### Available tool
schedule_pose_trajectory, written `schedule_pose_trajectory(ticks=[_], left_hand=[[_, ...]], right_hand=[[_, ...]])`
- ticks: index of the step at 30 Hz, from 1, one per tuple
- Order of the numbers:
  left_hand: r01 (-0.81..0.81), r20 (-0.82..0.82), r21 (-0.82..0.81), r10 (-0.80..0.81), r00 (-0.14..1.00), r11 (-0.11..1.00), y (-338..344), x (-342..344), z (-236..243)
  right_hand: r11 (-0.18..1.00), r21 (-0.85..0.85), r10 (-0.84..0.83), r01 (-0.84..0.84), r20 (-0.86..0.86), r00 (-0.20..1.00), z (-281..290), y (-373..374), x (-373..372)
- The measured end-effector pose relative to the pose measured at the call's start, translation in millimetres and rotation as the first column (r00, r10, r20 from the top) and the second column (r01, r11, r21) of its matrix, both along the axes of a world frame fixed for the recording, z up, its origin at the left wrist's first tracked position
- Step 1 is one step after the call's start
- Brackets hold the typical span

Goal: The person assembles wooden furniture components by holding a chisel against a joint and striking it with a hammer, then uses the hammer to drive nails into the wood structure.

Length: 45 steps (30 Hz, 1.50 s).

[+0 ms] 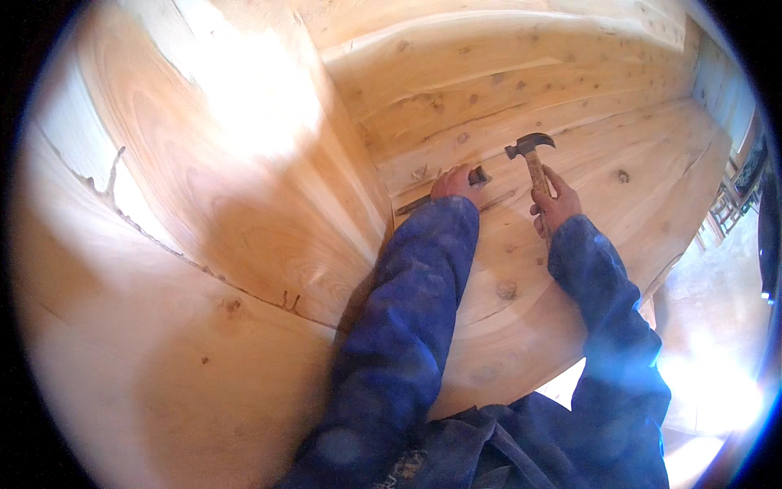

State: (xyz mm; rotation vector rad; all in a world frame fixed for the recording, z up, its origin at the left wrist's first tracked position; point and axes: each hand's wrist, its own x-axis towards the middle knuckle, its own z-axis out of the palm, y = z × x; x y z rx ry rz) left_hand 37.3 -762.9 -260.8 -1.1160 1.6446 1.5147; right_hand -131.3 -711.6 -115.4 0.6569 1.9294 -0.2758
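Observation:
My right hand (557, 209) is closed round the wooden handle of a claw hammer (533, 151). The dark hammer head points away from me, raised to the right of my left hand. My left hand (454, 182) is wrapped round a chisel (481, 175), whose dark butt end sticks out toward the hammer. A dark flat bar (414, 205), which looks like its blade, shows on the other side of that hand, low against the wooden panel (529, 253). My fingers hide the middle of the tool. A narrow groove (498, 200) marks the wood beside my left hand.
Small wood chips (419, 173) lie beyond my left hand. A broad upright board (269, 196) rises on the left, with a dark, rough crack (171, 248) along it. Another knotty wooden wall (521, 81) closes the far side. Wooden furniture (725, 213) stands at the right edge.

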Motion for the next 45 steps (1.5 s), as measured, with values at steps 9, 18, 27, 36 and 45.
schedule_pose_trajectory(ticks=[9, 18, 27, 36, 45], left_hand=[[0.119, 0.025, -0.085, -0.118, 0.993, 0.989, 11.6, 1.9, -4.9], [0.129, 0.119, 0.117, -0.143, 0.982, 0.985, -8.8, -5.8, 1.3], [0.191, 0.091, 0.187, -0.211, 0.973, 0.964, -3.6, -1.3, -4.5], [0.072, -0.133, -0.357, -0.127, 0.983, 0.931, 6.9, 11.5, -6.5], [0.034, 0.025, 0.043, -0.035, 0.999, 0.999, 0.0, 10.9, -11.1]], right_hand=[[0.978, 0.000, -0.190, 0.209, -0.419, 0.888, -8.1, -1.9, -0.4], [0.990, 0.027, -0.137, 0.140, -0.084, 0.987, -10.7, 30.4, 5.7], [1.000, -0.010, -0.014, 0.018, 0.281, 0.960, 2.3, -6.8, 6.8], [1.000, -0.012, 0.008, -0.008, 0.040, 0.999, -2.6, -6.5, 12.7], [1.000, 0.006, -0.012, 0.011, 0.131, 0.991, 2.2, -20.4, 15.0]])
